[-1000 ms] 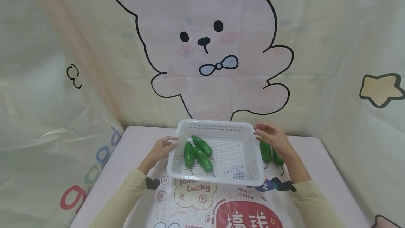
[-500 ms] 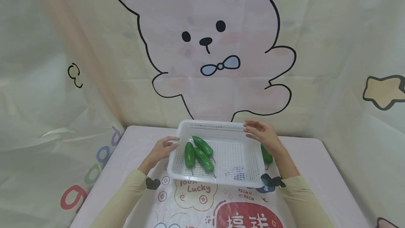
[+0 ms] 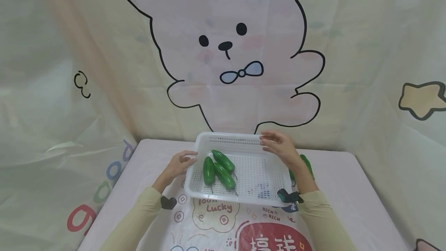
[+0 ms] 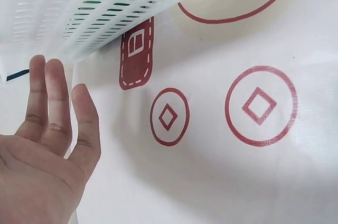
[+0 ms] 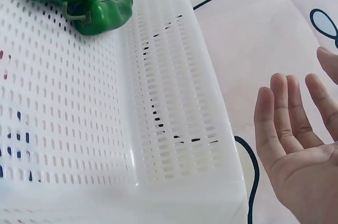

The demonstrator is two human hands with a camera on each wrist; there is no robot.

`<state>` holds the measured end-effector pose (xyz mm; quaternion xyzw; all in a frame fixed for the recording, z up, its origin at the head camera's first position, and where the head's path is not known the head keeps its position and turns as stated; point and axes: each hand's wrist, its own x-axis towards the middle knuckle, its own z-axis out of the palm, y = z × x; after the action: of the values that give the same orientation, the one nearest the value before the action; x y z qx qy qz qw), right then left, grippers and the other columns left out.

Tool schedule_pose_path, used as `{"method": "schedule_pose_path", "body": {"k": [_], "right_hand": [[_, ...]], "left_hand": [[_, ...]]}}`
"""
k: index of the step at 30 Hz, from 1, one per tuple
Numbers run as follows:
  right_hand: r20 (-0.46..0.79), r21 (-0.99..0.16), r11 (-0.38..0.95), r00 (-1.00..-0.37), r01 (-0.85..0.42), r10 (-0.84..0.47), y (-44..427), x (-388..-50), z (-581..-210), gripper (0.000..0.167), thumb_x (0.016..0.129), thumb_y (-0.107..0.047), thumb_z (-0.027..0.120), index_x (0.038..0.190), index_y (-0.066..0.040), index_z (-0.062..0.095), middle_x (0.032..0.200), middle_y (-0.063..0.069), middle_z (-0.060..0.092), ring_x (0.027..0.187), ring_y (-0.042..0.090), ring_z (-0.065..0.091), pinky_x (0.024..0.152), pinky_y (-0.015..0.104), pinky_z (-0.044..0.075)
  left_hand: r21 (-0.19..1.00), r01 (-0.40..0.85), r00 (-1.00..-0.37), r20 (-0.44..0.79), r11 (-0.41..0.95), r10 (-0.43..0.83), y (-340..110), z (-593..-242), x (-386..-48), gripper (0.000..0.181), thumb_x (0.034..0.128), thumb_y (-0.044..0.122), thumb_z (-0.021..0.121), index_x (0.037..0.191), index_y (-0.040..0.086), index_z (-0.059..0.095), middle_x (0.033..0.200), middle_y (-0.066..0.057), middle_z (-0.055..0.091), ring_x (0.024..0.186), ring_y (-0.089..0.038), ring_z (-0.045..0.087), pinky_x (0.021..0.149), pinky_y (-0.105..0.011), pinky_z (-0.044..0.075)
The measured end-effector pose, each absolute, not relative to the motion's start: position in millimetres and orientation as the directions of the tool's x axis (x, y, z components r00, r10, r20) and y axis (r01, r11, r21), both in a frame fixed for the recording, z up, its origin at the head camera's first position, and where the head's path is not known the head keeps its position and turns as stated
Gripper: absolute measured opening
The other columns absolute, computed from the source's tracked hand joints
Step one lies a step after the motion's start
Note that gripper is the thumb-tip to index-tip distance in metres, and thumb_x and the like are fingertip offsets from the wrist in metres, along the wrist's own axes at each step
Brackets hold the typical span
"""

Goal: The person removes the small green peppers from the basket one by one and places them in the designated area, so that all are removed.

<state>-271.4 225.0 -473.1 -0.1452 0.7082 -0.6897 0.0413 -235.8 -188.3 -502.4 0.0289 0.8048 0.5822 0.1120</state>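
A white perforated plastic basket (image 3: 259,169) stands on the table, with three green peppers (image 3: 209,170) grouped in its left half. My left hand (image 3: 177,166) is at the basket's left rim. In the left wrist view its slightly bent fingers (image 4: 56,94) reach up to the basket's outer wall; contact is hard to tell. My right hand (image 3: 281,149) hovers at the far right part of the basket. The right wrist view has it with spread fingers (image 5: 282,113), holding nothing, apart from the rim. More green peppers (image 3: 306,165) lie right of the basket, partly behind my right forearm.
A white tablecloth (image 3: 216,239) with red and cartoon prints covers the table. Behind the basket rises a cloth backdrop (image 3: 271,100) with a cartoon animal, and patterned cloth (image 3: 393,142) also hangs at both sides.
My right hand has moved left, from near the peppers at the right to over the basket's far right rim. My left hand, the basket and its peppers have stayed put.
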Motion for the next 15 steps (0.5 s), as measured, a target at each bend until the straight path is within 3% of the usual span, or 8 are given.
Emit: {"method": "schedule_pose_path", "body": {"k": [15], "right_hand": [[0.092,-0.996,-0.031,-0.957,-0.087,-0.274,203,-270,-481,0.053,0.098,-0.01,0.07,0.141,0.011,0.048,0.135,0.038,0.05,0.113,0.032,0.063,0.094,0.04,0.056]], "left_hand": [[0.942,-0.093,-0.973,-0.154,0.322,0.17,-185,-490,-229,0.039,0.1018,0.018,0.066,0.137,0.002,0.058,0.123,-0.024,0.065,0.111,-0.044,0.064,0.085,-0.049,0.06]]}}
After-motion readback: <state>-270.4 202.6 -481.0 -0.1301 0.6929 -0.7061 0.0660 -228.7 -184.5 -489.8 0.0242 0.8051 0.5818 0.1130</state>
